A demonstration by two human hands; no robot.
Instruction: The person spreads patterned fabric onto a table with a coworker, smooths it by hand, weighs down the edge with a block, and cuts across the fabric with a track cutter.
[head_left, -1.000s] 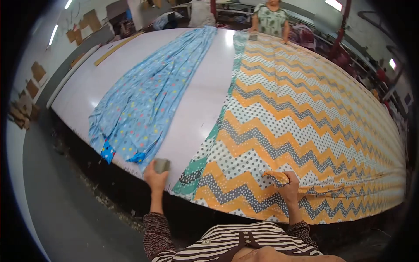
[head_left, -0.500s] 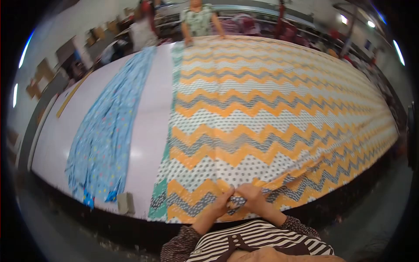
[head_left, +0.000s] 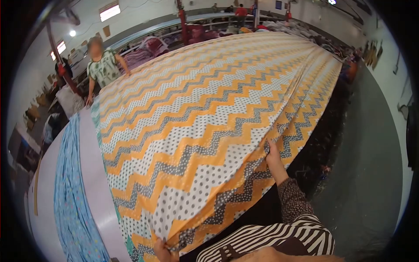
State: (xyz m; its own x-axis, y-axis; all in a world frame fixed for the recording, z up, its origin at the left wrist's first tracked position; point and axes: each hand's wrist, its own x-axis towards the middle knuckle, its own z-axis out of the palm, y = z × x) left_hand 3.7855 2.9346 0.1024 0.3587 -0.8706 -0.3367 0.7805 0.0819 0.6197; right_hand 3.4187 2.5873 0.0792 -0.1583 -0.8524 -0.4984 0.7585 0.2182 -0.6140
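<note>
Head-worn view, looking forward and down
Wide and dark-rimmed, it has the wearer's striped top (head_left: pixel 264 234) close below, faces aslant across the zigzag fabric (head_left: pixel 203 135), and reaches the far wall (head_left: pixel 152 14).

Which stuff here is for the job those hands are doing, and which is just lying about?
In the job:
zigzag cloth, held by left hand and right hand
table under it

Probably just lying about:
blue dotted cloth
yellow strip
heaped cloth behind
</note>
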